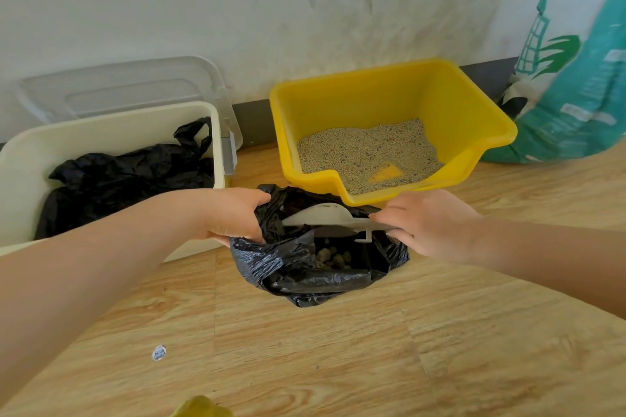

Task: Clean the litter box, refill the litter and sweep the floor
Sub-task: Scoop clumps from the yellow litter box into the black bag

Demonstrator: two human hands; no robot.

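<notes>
A yellow litter box (pixel 481 112) stands on the wood floor by the wall, with a thin layer of grey litter (pixel 366 149) and a bare yellow patch near its front. In front of it sits an open black plastic bag (pixel 305 274) with clumps inside. My left hand (pixel 233 213) grips the bag's left rim. My right hand (pixel 426 223) holds the handle of a white litter scoop (pixel 321 215), whose head is turned over the bag's mouth.
A cream bin (pixel 30 159) with black bags inside stands at the left, its clear lid (pixel 118 85) leaning on the wall. A teal and white litter sack (pixel 582 85) leans at the right. A small round sticker (pixel 159 352) lies on the floor. Something yellow (pixel 203 408) shows at the bottom edge.
</notes>
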